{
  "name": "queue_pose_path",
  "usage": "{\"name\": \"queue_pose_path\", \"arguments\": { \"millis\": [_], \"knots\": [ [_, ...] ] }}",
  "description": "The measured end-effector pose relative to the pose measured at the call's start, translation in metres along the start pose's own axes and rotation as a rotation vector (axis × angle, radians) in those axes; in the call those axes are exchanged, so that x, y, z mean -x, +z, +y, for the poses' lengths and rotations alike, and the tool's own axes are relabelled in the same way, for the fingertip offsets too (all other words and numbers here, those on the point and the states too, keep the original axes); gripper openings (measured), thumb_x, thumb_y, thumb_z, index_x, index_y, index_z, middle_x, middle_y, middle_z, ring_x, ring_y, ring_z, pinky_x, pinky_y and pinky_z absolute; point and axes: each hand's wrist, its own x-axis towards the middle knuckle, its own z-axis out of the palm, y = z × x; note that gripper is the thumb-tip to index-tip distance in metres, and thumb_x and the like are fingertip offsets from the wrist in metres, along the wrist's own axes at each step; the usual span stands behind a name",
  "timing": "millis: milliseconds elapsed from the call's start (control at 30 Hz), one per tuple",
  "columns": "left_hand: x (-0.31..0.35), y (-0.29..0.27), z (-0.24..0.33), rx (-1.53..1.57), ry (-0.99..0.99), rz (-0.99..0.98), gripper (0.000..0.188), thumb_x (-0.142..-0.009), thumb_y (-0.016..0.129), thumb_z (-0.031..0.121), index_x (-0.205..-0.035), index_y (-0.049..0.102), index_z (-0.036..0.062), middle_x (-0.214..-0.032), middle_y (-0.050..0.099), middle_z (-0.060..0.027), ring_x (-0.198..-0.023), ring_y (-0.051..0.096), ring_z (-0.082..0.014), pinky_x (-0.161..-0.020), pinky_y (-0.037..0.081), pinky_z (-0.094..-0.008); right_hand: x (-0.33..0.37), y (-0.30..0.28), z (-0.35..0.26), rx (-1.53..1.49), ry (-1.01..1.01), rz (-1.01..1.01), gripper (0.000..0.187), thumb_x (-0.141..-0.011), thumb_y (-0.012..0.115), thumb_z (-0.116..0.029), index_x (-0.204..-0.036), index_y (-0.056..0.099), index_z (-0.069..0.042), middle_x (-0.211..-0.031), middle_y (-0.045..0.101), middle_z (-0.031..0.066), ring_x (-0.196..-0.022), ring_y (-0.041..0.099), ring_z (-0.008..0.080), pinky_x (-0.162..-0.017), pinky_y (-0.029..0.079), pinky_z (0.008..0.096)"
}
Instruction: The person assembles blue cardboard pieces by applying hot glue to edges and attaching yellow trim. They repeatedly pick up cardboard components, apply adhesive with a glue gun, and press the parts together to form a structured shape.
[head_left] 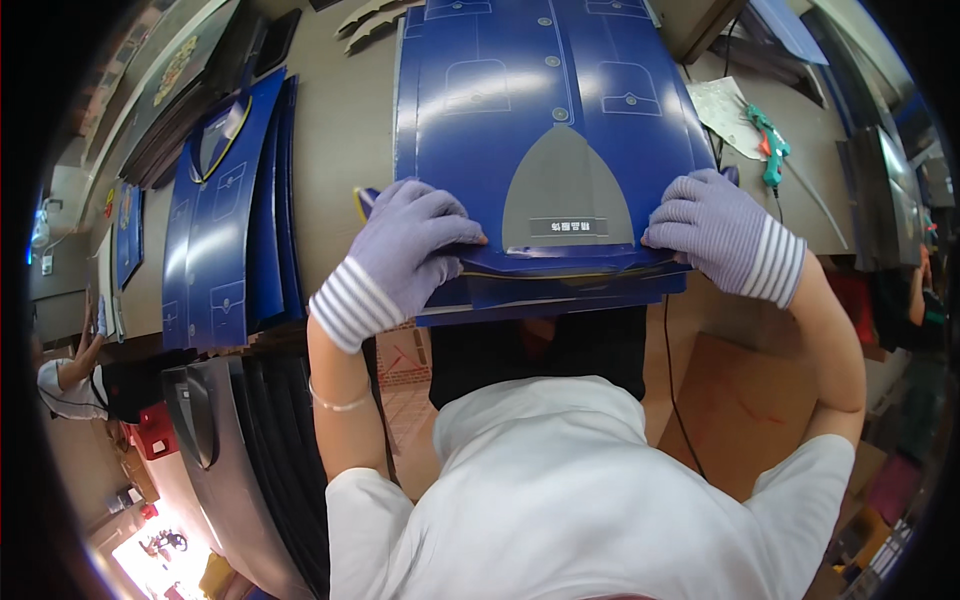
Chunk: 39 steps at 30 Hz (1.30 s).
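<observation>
A glossy blue cardboard sheet [450, 145], printed like a jacket with pockets and buttons, lies in front of me on more blue sheets. Near its close edge is a grey pointed panel [566, 185] with a small printed label. Both my hands wear lilac knit gloves with striped cuffs. My left hand [405, 245] pinches the sheet's near edge left of the grey panel, fingers curled. My right hand [715, 225] grips the same edge on the right, its fingertips by the panel's corner. The undersides of the fingers are hidden.
A teal glue gun [768, 145] with a cord lies at the right on the table. More blue printed sheets [205, 255] stack at the left, beside dark boards [200, 90]. Grey and black sheets [235, 440] stand lower left. Another person's arm [82, 355] shows far left.
</observation>
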Motion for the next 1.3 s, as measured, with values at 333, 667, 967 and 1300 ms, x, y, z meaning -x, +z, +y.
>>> {"name": "queue_pose_path", "arguments": {
  "millis": [333, 667, 967, 1300],
  "knots": [
    [-0.071, 0.0, 0.028, -0.411, -0.149, -0.298, 0.016, -0.069, 0.076, 0.004, -0.08, 0.08, 0.0154, -0.091, 0.064, -0.0064, -0.095, 0.058, -0.0292, -0.088, 0.052, -0.0373, -0.03, 0.003, -0.007, 0.327, -0.042, 0.067, 0.024, -0.071, 0.069, -0.006, -0.092, 0.073, -0.017, -0.1, 0.063, 0.0037, -0.102, 0.06, 0.0245, -0.094, 0.046, 0.0424],
    [-0.037, 0.031, 0.034, 0.116, -0.43, 0.357, 0.056, -0.082, 0.071, 0.001, -0.134, 0.053, 0.0026, -0.098, 0.059, -0.0113, -0.082, 0.062, -0.0227, -0.076, 0.054, -0.0324, -0.012, 0.043, -0.04, -0.478, 0.565, 0.746, 0.052, -0.077, 0.073, -0.001, -0.127, 0.059, -0.005, -0.107, 0.065, 0.0145, -0.091, 0.066, 0.0323, -0.081, 0.055, 0.0359],
    [-0.051, 0.068, 0.034, -0.206, -0.544, 0.351, 0.051, -0.084, 0.065, 0.007, -0.134, 0.055, 0.0058, -0.103, 0.058, -0.0173, -0.084, 0.065, -0.0362, -0.076, 0.055, -0.0433, -0.051, 0.062, -0.053, -0.045, 0.778, 0.776, 0.043, -0.084, 0.068, -0.004, -0.126, 0.063, -0.007, -0.113, 0.07, 0.0171, -0.09, 0.072, 0.0312, -0.078, 0.057, 0.0353],
    [-0.078, 0.065, 0.031, -0.427, -0.523, 0.21, 0.028, -0.093, 0.062, 0.024, -0.117, 0.065, 0.0091, -0.092, 0.061, -0.0162, -0.079, 0.067, -0.0356, -0.071, 0.056, -0.0471, -0.071, 0.05, -0.041, 0.086, 0.893, 0.393, 0.031, -0.091, 0.062, -0.026, -0.119, 0.059, -0.015, -0.089, 0.07, 0.01, -0.072, 0.07, 0.0343, -0.063, 0.057, 0.0442]
  ]
}}
